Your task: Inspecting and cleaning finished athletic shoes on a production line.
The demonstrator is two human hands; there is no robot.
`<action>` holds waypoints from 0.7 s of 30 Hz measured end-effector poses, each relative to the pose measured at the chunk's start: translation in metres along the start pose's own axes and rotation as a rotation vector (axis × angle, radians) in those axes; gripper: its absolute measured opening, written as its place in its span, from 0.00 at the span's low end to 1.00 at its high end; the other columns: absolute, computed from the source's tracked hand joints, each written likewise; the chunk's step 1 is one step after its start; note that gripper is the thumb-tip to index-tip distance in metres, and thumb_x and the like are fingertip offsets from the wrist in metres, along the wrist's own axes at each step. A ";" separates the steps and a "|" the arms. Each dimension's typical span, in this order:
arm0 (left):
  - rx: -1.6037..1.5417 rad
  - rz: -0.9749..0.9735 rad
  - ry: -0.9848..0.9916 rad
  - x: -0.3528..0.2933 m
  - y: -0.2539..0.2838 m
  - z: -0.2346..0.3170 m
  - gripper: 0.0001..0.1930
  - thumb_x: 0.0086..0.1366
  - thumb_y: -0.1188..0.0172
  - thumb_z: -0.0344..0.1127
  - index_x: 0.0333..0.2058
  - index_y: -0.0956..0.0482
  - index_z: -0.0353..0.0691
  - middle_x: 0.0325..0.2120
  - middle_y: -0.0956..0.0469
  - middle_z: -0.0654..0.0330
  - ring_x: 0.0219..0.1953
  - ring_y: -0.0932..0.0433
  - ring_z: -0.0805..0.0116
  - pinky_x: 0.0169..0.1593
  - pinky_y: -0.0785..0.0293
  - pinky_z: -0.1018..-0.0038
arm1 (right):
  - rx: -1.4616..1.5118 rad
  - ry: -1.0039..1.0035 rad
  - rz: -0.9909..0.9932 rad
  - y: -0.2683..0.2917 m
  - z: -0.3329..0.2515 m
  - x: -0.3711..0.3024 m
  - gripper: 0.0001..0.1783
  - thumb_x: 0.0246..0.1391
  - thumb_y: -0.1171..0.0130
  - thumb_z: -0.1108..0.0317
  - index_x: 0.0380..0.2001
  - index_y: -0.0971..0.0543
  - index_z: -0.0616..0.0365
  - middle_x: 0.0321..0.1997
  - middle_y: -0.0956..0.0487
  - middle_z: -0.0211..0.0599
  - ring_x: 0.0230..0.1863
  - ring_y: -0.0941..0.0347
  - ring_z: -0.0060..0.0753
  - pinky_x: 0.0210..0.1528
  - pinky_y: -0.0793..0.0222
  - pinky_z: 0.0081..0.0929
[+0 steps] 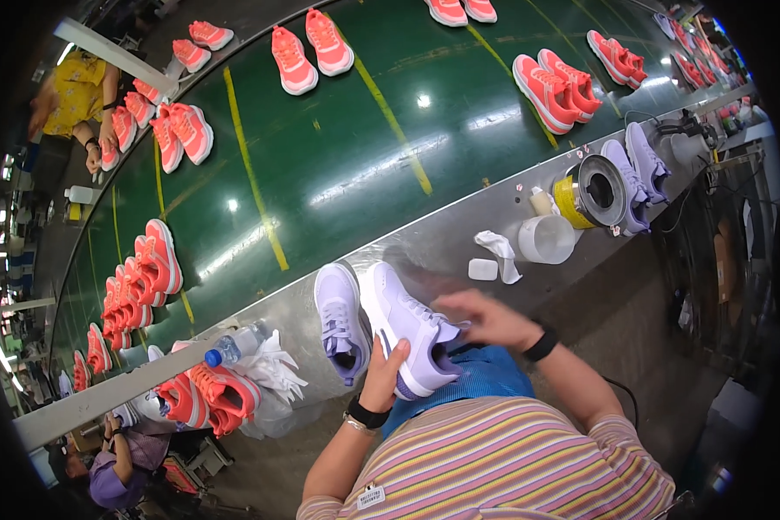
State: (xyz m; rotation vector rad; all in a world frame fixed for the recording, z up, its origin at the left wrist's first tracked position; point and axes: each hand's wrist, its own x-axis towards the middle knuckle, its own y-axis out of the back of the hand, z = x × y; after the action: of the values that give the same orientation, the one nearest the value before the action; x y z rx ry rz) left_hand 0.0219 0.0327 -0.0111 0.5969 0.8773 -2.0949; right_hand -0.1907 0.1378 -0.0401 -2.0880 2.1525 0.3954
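Observation:
My left hand (383, 378) grips a lavender sneaker (410, 319) by the side of its white sole near the heel. The shoe is tilted, with its toe pointing away from me and its sole facing left. Close to the tongue and collar is my right hand (492, 321), its fingers smeared by motion, so whether they touch the shoe is unclear. A second lavender sneaker (341, 322) rests upright on the metal ledge (299, 316), just left of the held one.
Beyond the ledge runs a green conveyor belt (321, 143) carrying pairs of coral sneakers (295, 61). To the right are a white pad (483, 269), a white tub (546, 239), a round can (596, 192) and more lavender sneakers (626, 178). Leftward lie a bottle (234, 347) and white gloves (275, 368).

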 end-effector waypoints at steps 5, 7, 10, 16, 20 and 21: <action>-0.005 0.032 0.188 0.006 0.009 -0.021 0.33 0.60 0.44 0.40 0.58 0.49 0.34 0.48 0.34 0.54 0.49 0.33 0.68 0.51 0.36 0.73 | -0.652 0.115 0.833 0.043 0.025 0.029 0.16 0.43 0.46 0.76 0.39 0.24 0.55 0.42 0.26 0.40 0.45 0.31 0.44 0.49 0.37 0.35; 0.027 0.035 0.206 0.009 0.006 -0.030 0.33 0.60 0.45 0.39 0.59 0.49 0.36 0.50 0.35 0.55 0.50 0.35 0.68 0.53 0.39 0.74 | -0.717 0.074 0.832 0.053 0.054 0.044 0.14 0.43 0.46 0.76 0.37 0.23 0.55 0.39 0.26 0.40 0.43 0.31 0.44 0.46 0.36 0.34; 0.017 0.041 0.236 0.011 0.004 -0.033 0.35 0.59 0.47 0.39 0.61 0.54 0.37 0.52 0.37 0.54 0.52 0.37 0.67 0.55 0.41 0.75 | -0.611 -0.009 0.816 0.049 0.062 0.053 0.11 0.44 0.45 0.76 0.34 0.23 0.56 0.35 0.25 0.39 0.38 0.29 0.42 0.42 0.34 0.32; 0.048 -0.002 0.208 0.007 0.006 -0.027 0.39 0.58 0.49 0.34 0.62 0.61 0.37 0.55 0.41 0.53 0.54 0.39 0.66 0.56 0.43 0.75 | -0.015 -0.042 0.247 -0.002 -0.028 0.048 0.06 0.46 0.44 0.75 0.31 0.24 0.62 0.31 0.25 0.38 0.32 0.27 0.31 0.35 0.32 0.24; 0.110 -0.022 0.164 0.008 0.001 -0.026 0.38 0.58 0.50 0.34 0.62 0.60 0.36 0.54 0.41 0.53 0.54 0.40 0.65 0.56 0.43 0.74 | -0.179 0.098 0.097 -0.030 -0.030 0.058 0.06 0.43 0.42 0.74 0.28 0.24 0.61 0.29 0.26 0.40 0.31 0.28 0.37 0.34 0.33 0.28; 0.160 -0.028 0.145 0.008 0.003 -0.028 0.37 0.58 0.51 0.34 0.62 0.60 0.36 0.54 0.41 0.52 0.54 0.40 0.65 0.56 0.43 0.74 | -0.255 0.098 0.081 -0.034 -0.028 0.060 0.06 0.42 0.42 0.73 0.27 0.24 0.61 0.27 0.27 0.40 0.31 0.28 0.39 0.34 0.33 0.29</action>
State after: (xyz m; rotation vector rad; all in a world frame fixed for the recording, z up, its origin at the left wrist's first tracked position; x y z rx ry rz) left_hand 0.0227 0.0484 -0.0351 0.8344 0.8059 -2.1820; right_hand -0.1570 0.0724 -0.0324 -2.1941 2.3597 0.6190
